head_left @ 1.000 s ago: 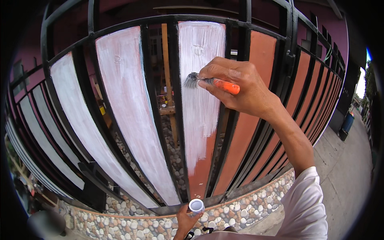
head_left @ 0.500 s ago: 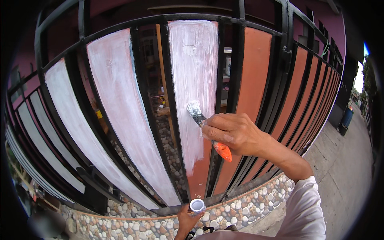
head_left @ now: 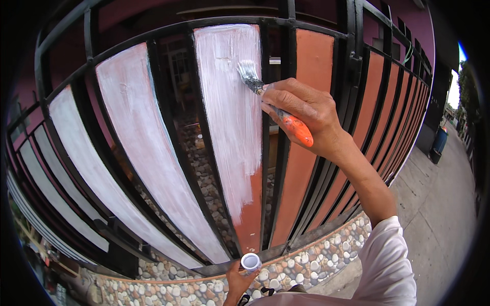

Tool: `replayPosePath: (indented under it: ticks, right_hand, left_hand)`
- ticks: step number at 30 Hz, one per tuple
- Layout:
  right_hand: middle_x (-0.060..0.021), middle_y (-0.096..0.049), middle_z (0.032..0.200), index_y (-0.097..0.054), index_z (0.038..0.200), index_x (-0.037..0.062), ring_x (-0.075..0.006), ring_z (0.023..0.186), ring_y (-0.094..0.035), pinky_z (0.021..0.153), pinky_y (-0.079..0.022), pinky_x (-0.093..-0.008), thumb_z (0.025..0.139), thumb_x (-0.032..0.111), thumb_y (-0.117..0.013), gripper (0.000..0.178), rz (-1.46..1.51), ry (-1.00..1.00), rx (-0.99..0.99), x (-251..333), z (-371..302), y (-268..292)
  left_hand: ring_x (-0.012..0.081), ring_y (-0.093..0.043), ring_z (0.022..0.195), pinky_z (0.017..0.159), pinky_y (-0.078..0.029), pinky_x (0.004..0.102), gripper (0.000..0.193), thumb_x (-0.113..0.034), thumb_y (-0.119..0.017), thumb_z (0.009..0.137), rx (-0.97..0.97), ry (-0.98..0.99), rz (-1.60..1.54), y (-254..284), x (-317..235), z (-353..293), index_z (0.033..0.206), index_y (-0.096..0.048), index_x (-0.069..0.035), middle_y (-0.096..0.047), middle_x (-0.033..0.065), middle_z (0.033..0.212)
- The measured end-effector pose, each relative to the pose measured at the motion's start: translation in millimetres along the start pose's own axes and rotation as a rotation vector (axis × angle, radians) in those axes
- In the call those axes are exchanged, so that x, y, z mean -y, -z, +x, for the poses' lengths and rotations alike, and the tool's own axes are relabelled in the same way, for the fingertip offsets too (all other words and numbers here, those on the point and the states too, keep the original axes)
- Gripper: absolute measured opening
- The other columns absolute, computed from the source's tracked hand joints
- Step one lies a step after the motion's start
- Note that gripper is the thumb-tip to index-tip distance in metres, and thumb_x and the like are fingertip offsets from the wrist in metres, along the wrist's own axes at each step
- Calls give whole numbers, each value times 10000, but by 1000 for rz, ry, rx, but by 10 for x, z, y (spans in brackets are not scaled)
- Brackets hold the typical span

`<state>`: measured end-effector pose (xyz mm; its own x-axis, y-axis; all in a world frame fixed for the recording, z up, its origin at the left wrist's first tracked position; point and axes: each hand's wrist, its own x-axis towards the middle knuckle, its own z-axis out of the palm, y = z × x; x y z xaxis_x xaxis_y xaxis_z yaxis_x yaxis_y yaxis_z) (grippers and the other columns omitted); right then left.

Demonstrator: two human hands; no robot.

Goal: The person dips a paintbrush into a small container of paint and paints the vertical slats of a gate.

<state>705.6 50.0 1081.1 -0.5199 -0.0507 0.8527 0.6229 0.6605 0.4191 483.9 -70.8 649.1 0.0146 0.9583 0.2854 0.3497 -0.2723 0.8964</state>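
My right hand (head_left: 303, 113) grips a paintbrush (head_left: 298, 130) by its orange handle. Its white-coated bristles rest against the upper right part of a fence slat (head_left: 229, 127). That slat is streaked with white paint, while its lower end shows bare orange-brown. Low in the picture, my left hand (head_left: 239, 281) closes around a small round cup (head_left: 250, 261) with a white rim, just in front of the slat's foot. To the left, another slat (head_left: 148, 137) wears a thin white coat; the slat on the right (head_left: 312, 86) is orange-brown.
Black metal bars (head_left: 265, 117) frame and separate the slats. Below runs a low pebble-faced wall (head_left: 316, 255). A concrete pavement (head_left: 429, 204) stretches along the right, with a blue bin (head_left: 439, 141) farther off. More orange-brown slats (head_left: 372, 102) continue rightward.
My right hand has carried the paintbrush upward along the slat, from its middle to its upper part. My left hand keeps the cup in nearly the same place. The view has shifted slightly.
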Motion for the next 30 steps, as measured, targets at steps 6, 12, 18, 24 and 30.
replayPosePath:
  ticks: [6, 12, 18, 24, 30]
  right_hand:
    - [-59, -668, 990, -644, 986, 63, -234, 870, -694, 609, -587, -324, 755, 3, -704, 246, 188, -149, 227, 544, -933, -133]
    - [-93, -691, 968, -694, 997, 16, -271, 788, -711, 591, -579, -345, 741, 8, -786, 272, 461, -254, 513, 750, -1323, -131]
    - [-49, -641, 906, -639, 957, 55, -251, 742, -661, 569, -543, -361, 754, 28, -735, 226, 294, -210, 209, 349, -781, -104]
    - [-53, -667, 939, -677, 982, 71, -207, 819, -699, 614, -571, -298, 731, 38, -741, 261, 14, 8, -142, 204, -451, -72]
    - [-137, -657, 1069, -626, 1069, -8, -270, 1000, -688, 810, -600, -348, 758, 145, -672, 349, 90, 33, 252, 728, -1081, -325]
  left_hand:
    - [239, -730, 853, 767, -582, 357, 504, -193, -941, 651, 4, 12, -30, -49, 30, -42, 1041, -693, 7, -731, 151, 949]
    - [247, -730, 848, 765, -581, 363, 515, -215, -946, 645, 39, 36, 16, -45, 38, -69, 1041, -695, -2, -731, 156, 953]
    - [250, -731, 858, 779, -585, 367, 517, -207, -940, 654, 50, 67, -8, -54, 9, -78, 1058, -693, 0, -730, 156, 966]
    - [248, -729, 863, 784, -585, 365, 527, -204, -939, 659, 47, 52, -10, -78, 28, -67, 1074, -689, 2, -727, 159, 980]
    - [248, -725, 859, 776, -582, 365, 526, -196, -940, 653, 34, 67, -25, -43, 7, -78, 1071, -689, 1, -726, 157, 973]
